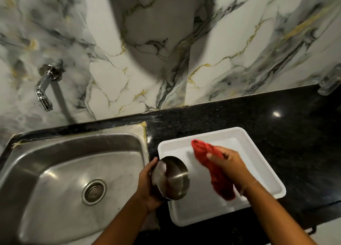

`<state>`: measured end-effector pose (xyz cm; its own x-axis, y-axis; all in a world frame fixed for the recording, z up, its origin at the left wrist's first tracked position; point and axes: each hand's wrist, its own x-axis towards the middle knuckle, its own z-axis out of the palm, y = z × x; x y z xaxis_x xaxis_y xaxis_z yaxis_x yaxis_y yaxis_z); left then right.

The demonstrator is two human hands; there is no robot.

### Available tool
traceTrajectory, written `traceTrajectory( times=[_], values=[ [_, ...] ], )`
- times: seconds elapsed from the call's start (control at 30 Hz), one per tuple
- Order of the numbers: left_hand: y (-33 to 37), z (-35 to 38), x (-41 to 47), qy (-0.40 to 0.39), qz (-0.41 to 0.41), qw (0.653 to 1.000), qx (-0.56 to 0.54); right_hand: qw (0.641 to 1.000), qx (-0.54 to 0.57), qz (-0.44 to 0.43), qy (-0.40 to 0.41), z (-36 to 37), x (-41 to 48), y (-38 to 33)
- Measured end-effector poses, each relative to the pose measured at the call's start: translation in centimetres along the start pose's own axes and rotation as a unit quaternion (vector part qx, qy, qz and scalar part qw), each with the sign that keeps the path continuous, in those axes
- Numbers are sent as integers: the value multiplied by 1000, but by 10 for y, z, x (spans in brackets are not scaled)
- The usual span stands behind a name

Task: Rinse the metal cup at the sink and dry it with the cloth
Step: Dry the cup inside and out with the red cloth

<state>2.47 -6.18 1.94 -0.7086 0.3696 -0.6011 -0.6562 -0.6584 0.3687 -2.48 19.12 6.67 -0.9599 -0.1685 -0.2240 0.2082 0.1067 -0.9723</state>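
Over white tray (pixel 258 152): L hand (pixel 147 185) grips metal cup (pixel 171 178), R hand (pixel 228 163) clutches red cloth (pixel 215 172); tray probably bare.

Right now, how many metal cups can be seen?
1. The metal cup is held in the left hand, between sink and white tray. None looks hidden.

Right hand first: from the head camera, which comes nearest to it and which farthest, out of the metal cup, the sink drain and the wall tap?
From the right hand:
1. Metal cup, just to its left, held in the left hand.
2. Sink drain, farther left in the basin.
3. Wall tap, far upper left on the marble wall.
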Motion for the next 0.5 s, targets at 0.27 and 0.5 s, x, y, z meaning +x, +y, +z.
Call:
traceTrajectory(
  times=[0.27, 0.5],
  values=[
    [5, 10, -2, 29, 50, 991, 122, 913, -388, -121, 39, 114, -31, -26],
    [28, -2, -16, 10, 76, 990, 115, 861, -404, -205, -231, 110, -44, -13]
  ],
)
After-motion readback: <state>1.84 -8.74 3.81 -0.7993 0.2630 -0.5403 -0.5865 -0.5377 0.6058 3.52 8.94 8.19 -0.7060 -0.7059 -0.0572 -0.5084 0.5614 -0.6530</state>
